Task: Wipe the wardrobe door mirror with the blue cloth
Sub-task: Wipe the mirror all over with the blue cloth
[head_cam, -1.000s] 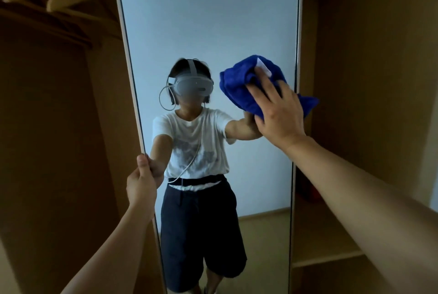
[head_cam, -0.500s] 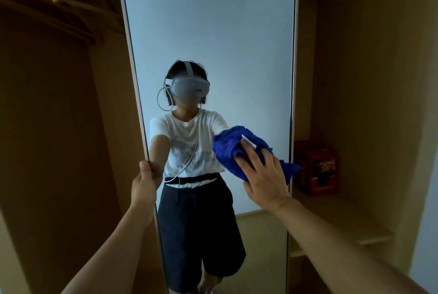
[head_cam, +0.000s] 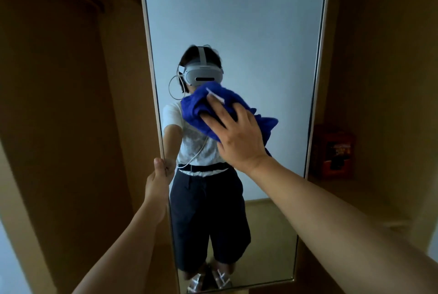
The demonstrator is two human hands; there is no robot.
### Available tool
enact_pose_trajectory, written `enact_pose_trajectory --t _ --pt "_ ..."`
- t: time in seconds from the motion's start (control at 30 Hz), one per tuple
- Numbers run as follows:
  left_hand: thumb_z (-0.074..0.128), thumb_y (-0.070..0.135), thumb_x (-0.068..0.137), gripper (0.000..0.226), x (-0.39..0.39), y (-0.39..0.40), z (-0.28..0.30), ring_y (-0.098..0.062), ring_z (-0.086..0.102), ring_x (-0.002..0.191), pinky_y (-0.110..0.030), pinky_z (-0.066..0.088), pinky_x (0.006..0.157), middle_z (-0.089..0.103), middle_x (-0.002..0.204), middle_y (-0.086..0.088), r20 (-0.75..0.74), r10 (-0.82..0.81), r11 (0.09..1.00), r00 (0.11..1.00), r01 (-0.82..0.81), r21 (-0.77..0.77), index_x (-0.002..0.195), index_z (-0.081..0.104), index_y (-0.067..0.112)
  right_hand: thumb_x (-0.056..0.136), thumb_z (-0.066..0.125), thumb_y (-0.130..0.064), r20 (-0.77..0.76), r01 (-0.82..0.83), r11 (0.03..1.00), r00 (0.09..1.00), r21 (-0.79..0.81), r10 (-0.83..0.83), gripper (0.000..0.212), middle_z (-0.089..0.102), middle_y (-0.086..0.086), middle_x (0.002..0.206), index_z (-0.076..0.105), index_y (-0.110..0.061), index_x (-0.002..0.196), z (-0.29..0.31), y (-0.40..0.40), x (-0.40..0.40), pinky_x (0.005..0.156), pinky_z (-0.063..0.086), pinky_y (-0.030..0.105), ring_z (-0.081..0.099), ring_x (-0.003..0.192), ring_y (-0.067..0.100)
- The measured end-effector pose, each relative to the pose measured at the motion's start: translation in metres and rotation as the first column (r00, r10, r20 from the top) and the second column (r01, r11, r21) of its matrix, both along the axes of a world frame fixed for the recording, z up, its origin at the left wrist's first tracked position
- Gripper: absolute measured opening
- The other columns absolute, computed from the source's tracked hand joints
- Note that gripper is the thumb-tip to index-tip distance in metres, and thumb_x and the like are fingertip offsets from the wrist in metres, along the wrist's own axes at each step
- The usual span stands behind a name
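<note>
Right hand pressed the blue cloth to the mirror; left hand held the door's edge.

The right hand [head_cam: 239,137], fingers spread flat, pushed the bunched blue cloth [head_cam: 213,109] against the wardrobe door mirror [head_cam: 237,21] near the glass's centre, the cloth bulging out at 11 o'clock from the palm. At 8 o'clock from it, the left hand [head_cam: 157,180] gripped the mirror's left frame edge, fingers curled round it. A red box [head_cam: 334,151] sat on a wardrobe shelf at 3 o'clock.
</note>
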State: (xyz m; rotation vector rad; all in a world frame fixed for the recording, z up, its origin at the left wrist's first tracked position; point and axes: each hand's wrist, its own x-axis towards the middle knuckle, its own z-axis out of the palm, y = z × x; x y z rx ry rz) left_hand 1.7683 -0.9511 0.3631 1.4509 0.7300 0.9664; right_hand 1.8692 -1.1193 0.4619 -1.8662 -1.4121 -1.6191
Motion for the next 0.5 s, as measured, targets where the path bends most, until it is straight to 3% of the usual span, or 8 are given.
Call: enact_pose_trajectory --t 0.07,0.13,0.27,0.33,0.43,0.5 --pt "0.023 0.055 0.096 0.047 -0.001 0.0 -0.015 -0.012 0.053 0.079 -0.028 0.036 0.072 0.058 0.081 0.005 -0.015 0.01 1.0 1.0 -0.01 0.003 0.097 0.056 0.021 0.083 0.05 -0.013 0.072 -0.028 0.996 0.997 -0.088 0.035 0.048 0.046 0.001 0.146 0.059 -0.025 0.128 -0.036 0.006 -0.001 0.083 0.048 0.046 0.055 0.101 0.038" --pt "0.025 0.054 0.097 0.049 -0.002 0.002 -0.029 -0.006 0.057 0.079 -0.022 0.037 0.063 0.064 0.083 0.006 0.029 -0.023 1.0 0.999 0.023 0.005 0.094 0.062 0.022 0.085 0.051 -0.011 0.124 -0.053 0.98 0.989 -0.191 0.077 0.047 0.043 0.0 0.148 0.059 -0.026 0.128 -0.076 0.008 -0.001 0.084 0.047 0.047 0.055 0.101 0.038" --pt "0.029 0.053 0.097 0.049 0.002 0.008 -0.049 -0.018 0.063 0.086 -0.03 0.046 0.075 0.068 0.084 -0.001 0.048 -0.031 0.999 0.998 0.03 0.029 0.087 0.066 0.023 0.085 0.049 -0.012 0.171 -0.054 0.921 0.977 -0.385 0.129 0.047 0.038 0.0 0.151 0.056 -0.025 0.13 -0.117 0.006 -0.005 0.085 0.048 0.048 0.054 0.107 0.038" --pt "0.029 0.057 0.095 0.051 0.004 0.009 -0.061 -0.02 0.063 0.088 -0.033 0.047 0.081 0.068 0.085 -0.003 0.051 -0.03 1.0 0.998 0.031 -0.004 0.085 0.065 0.022 0.083 0.048 -0.014 0.122 -0.087 0.938 0.983 -0.336 0.135 0.049 0.042 0.001 0.149 0.058 -0.024 0.13 -0.107 0.007 -0.009 0.083 0.049 0.045 0.056 0.102 0.037" --pt "0.024 0.063 0.092 0.057 0.004 0.007 -0.08 -0.016 0.058 0.079 -0.027 0.039 0.063 0.065 0.085 -0.003 -0.03 0.01 1.0 1.0 -0.011 -0.026 0.089 0.063 0.021 0.076 0.054 -0.014 0.047 -0.1 0.978 0.993 -0.183 0.11 0.055 0.046 0.004 0.146 0.057 -0.02 0.131 -0.077 0.014 -0.016 0.079 0.049 0.043 0.057 0.096 0.036" --pt "0.023 0.063 0.092 0.053 0.004 0.007 -0.09 -0.014 0.053 0.07 -0.026 0.034 0.056 0.059 0.077 -0.002 -0.053 0.029 0.998 0.998 -0.032 -0.046 0.078 0.056 0.024 0.075 0.057 -0.011 0.025 -0.088 0.992 0.996 -0.093 0.091 0.056 0.046 0.006 0.145 0.057 -0.016 0.131 -0.065 0.019 -0.019 0.076 0.048 0.042 0.057 0.095 0.035"
